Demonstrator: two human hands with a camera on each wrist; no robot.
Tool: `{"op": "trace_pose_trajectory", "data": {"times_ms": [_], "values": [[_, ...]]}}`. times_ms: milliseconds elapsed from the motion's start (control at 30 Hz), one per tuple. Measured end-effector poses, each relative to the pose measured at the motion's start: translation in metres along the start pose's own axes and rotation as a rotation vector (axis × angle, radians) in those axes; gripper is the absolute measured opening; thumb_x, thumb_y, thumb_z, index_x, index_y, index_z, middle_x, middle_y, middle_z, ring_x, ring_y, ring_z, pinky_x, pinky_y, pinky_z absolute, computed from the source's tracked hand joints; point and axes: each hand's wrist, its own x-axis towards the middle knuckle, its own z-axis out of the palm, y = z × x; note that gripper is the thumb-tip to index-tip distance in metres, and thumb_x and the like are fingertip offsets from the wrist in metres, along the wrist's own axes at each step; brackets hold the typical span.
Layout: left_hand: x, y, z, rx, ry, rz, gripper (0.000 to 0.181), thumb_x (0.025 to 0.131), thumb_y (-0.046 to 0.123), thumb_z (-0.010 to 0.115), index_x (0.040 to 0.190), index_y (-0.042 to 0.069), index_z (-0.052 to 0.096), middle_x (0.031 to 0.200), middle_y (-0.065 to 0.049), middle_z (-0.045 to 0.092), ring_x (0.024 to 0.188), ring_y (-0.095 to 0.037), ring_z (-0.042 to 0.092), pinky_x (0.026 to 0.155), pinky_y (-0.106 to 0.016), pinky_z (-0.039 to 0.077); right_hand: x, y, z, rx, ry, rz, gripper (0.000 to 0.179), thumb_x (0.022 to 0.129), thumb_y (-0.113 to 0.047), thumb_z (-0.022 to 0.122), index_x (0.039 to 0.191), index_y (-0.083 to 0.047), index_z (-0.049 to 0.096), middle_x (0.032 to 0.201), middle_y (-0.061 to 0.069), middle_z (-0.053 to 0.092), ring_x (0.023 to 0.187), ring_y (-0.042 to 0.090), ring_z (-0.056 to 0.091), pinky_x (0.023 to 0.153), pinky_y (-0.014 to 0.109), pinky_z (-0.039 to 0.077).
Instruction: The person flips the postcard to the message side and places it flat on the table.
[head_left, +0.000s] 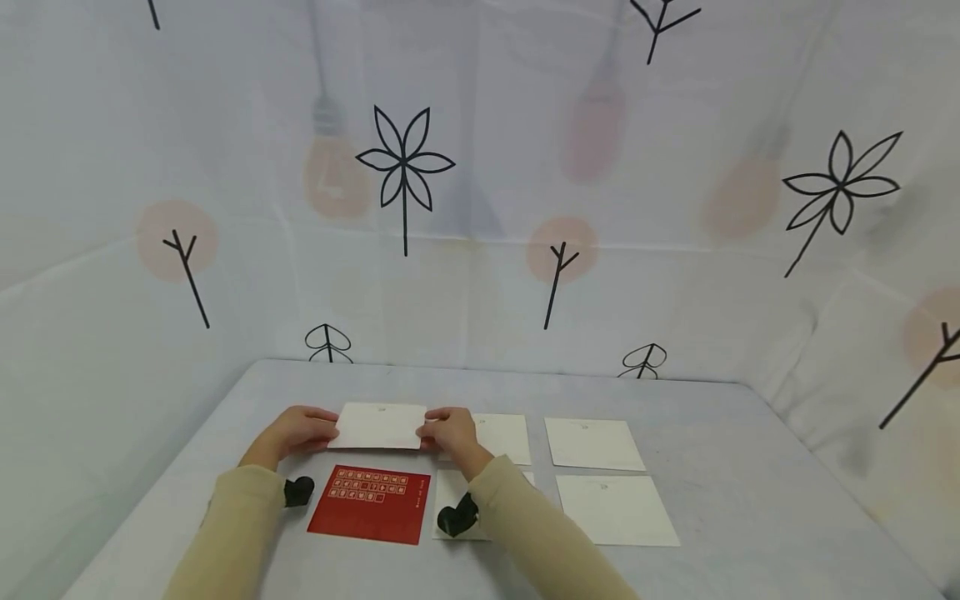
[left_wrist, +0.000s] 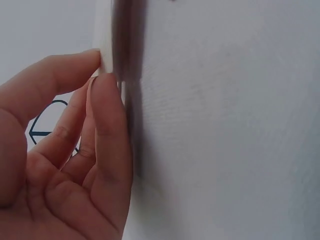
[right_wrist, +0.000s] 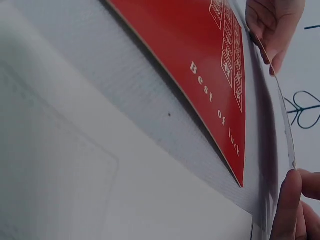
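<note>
Both hands hold a white card by its two short sides, a little above the table at the back left. My left hand pinches its left edge; in the left wrist view the thumb and fingertips meet at that thin edge. My right hand pinches the right edge. In the right wrist view the card shows edge-on between the two hands. Just in front lies a red card with rows of white-outlined characters and the words "Best of luck".
Right of the held card lies a white card, partly behind my right hand. Another white card is partly covered by my right forearm and a black wrist piece. Two more white cards lie farther right. A patterned cloth hangs behind the table.
</note>
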Motion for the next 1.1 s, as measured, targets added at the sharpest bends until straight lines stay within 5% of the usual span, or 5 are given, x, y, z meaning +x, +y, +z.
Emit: {"op": "trace_pose_trajectory", "data": {"times_ms": [1100], "values": [[-0.005, 0.008, 0.01, 0.083, 0.086, -0.09, 0.035, 0.079, 0.002, 0.069, 0.11, -0.007, 0.058, 0.094, -0.017, 0.058, 0.06, -0.013, 0.055, 0.058, -0.024, 0.051, -0.001, 0.005, 0.011, -0.343, 0.071, -0.091, 0.023, 0.072, -0.001, 0.076, 0.093, 0.0, 0.065, 0.053, 0.004, 0.059, 0.044, 0.011, 0.056, 0.044, 0.023, 0.045]]}}
